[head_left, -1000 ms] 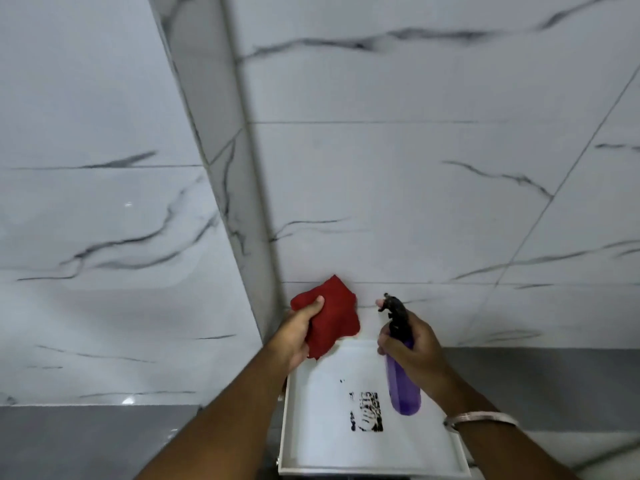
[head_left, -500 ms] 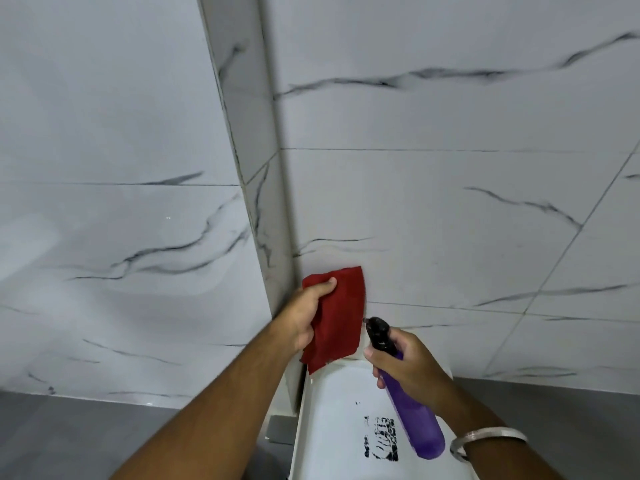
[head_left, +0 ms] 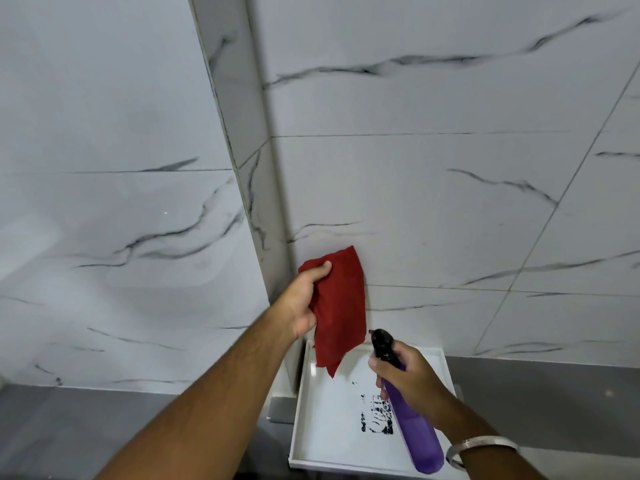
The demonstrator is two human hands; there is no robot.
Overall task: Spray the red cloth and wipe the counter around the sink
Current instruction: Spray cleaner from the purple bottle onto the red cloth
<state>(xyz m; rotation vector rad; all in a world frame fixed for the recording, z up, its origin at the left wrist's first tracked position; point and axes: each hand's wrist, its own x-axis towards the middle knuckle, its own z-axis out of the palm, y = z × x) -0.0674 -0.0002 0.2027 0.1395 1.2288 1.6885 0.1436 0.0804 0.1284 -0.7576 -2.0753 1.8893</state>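
Now the soft red cloth (head_left: 341, 306) hangs up, ready for spray.
Left hand (head_left: 304, 299) fingers pinch it above the white tray (head_left: 332, 441); right hand (head_left: 408, 379) fingers wrap the purple plastic spray bottle (head_left: 415, 431). Wiping the counter (head_left: 104, 427) looks not started.

Black print (head_left: 377, 415) on white tray (head_left: 332, 445) partly behind purple bottle (head_left: 415, 431), illegible

My left hand (head_left: 304, 299) is raised at the end of an outstretched forearm, fingers and thumb pinched closed. My right hand (head_left: 408, 379), lower and nearer, is curled in a fist-like grip, index finger forward; the wrist bears a metal bangle (head_left: 481, 445).
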